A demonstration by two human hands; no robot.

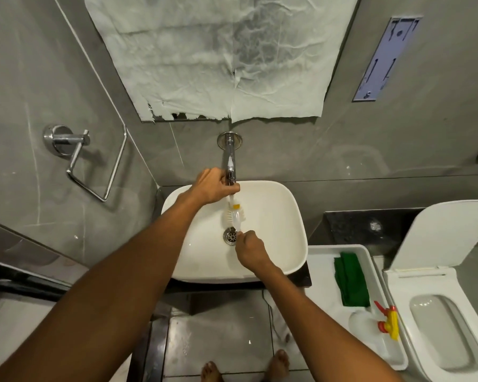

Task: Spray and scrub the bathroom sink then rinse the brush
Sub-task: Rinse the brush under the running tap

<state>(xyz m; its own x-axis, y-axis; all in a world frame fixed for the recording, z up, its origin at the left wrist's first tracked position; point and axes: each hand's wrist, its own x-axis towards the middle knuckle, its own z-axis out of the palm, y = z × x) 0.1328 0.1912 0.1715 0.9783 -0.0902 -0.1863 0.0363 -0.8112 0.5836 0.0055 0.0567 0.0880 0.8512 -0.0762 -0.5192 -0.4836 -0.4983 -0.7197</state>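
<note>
The white sink (276, 216) sits below a chrome wall tap (230, 161). My left hand (214, 186) is closed around the tap's outer end, above the basin. My right hand (250, 248) grips the handle end of a white brush (233, 215) with a yellow tab, just right of the drain (229, 235). The brush head lies in the basin under the spout, bristles to the left. Whether water is running cannot be told. A clear spray bottle (370, 326) with a yellow and red trigger lies in a white tray (323, 271) to the right.
A green cloth (351, 282) lies in the tray. A white toilet (439, 312) with its lid up stands at the far right. A chrome towel ring (94, 164) hangs on the left wall. Crumpled paper (218, 56) covers the mirror. My bare feet (279, 362) stand on the tiled floor.
</note>
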